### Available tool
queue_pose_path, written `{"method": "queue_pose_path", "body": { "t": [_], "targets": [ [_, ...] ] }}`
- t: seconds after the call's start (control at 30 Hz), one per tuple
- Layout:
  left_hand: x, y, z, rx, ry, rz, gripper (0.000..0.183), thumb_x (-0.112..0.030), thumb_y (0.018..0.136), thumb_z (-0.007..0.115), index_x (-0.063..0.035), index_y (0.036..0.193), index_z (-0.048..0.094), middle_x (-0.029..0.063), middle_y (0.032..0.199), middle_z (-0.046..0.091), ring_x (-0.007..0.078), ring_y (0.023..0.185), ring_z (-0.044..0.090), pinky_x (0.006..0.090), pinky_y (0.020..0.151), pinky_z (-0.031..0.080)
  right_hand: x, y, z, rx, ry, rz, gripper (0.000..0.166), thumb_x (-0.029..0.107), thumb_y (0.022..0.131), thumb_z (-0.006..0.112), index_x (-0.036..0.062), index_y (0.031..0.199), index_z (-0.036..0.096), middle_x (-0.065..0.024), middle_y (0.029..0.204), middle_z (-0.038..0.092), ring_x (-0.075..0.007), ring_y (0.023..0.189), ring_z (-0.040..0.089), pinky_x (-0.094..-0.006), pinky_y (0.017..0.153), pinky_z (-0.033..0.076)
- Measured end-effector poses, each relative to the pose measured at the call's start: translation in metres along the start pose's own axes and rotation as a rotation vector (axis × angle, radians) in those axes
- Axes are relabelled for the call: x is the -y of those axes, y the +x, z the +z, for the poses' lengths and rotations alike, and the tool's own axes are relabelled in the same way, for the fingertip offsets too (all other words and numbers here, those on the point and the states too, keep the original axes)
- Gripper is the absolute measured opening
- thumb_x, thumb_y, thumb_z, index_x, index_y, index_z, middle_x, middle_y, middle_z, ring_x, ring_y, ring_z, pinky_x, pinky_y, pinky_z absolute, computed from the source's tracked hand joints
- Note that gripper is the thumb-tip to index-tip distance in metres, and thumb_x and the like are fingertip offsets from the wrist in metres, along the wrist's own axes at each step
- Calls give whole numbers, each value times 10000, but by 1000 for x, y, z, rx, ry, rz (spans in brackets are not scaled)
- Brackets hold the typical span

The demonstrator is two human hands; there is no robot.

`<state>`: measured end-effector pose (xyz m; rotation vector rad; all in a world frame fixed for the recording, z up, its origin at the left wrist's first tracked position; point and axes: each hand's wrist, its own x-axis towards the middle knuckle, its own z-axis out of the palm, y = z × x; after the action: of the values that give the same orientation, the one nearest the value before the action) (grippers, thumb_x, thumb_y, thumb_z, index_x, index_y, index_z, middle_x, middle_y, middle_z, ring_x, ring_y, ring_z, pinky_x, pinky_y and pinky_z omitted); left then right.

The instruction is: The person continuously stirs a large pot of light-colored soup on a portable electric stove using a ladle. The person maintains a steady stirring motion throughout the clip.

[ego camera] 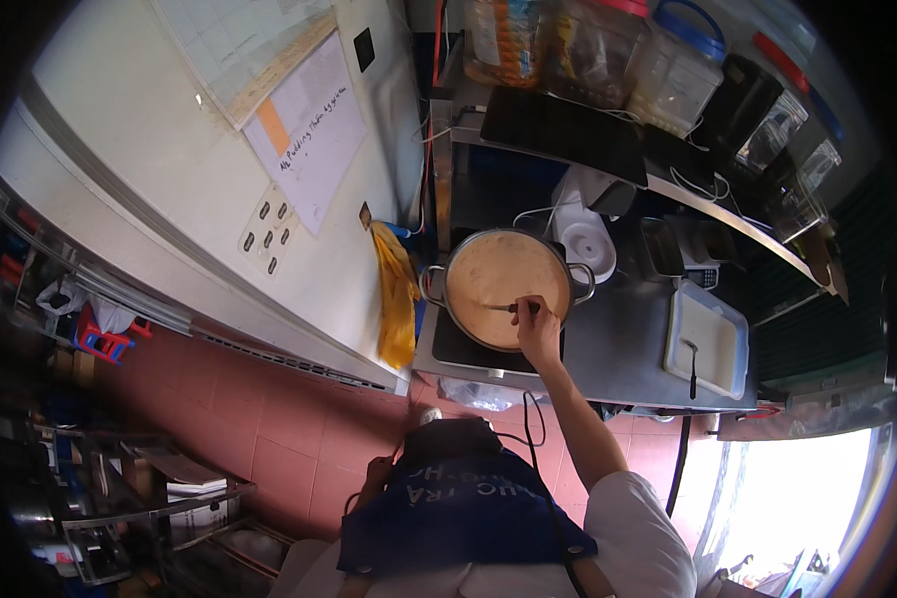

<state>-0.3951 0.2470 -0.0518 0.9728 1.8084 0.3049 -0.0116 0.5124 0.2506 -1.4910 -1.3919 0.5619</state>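
A large two-handled metal pot (435, 286) sits on a black cooktop (463, 345), nearly full of a pale orange-beige liquid (504, 273). Over the pot's near right side, my right hand (540, 329) grips the dark handle of a stirring utensil (502, 307). Its far end dips into the liquid, so its shape is hidden. My left hand (378, 472) hangs low beside my blue apron (463, 516), in shadow and partly hidden. Whether it holds anything is unclear.
A yellow cloth (395, 299) hangs on the white refrigerator (329, 299) left of the pot. A white appliance (584, 239) stands behind it. Rightward on the metal counter (613, 329) are a pale liquid-filled tray (710, 336) with a spoon (692, 366), and a shelf (747, 228) with several jars overhead.
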Motion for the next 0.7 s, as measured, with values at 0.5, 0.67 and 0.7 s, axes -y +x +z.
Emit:
{"method": "queue_pose_path", "body": {
  "t": [0.5,0.67,0.7],
  "targets": [
    [-28,-9,-10,-32,48,-50,451,-385,821,602,42,945,678,181,861,697,262,801,675,370,745,522,-11,2,-104,-107,-268,48,178,153,933,526,-2,887,601,-141,722,674,-293,663,679,-374,613,516],
    [-29,-14,-9,26,108,-19,424,-378,869,504,1,934,682,192,948,681,307,880,652,413,798,489,-30,28,-94,-213,-288,40,212,189,937,523,-3,916,610,-162,742,671,-349,693,666,-406,649,505],
    [-25,-12,-10,30,110,-8,423,-376,864,516,6,936,681,190,939,682,299,871,654,407,790,492,-32,34,-90,-229,-274,71,218,197,937,526,-3,925,611,-166,745,669,-355,704,665,-409,653,503]
  ]
}}
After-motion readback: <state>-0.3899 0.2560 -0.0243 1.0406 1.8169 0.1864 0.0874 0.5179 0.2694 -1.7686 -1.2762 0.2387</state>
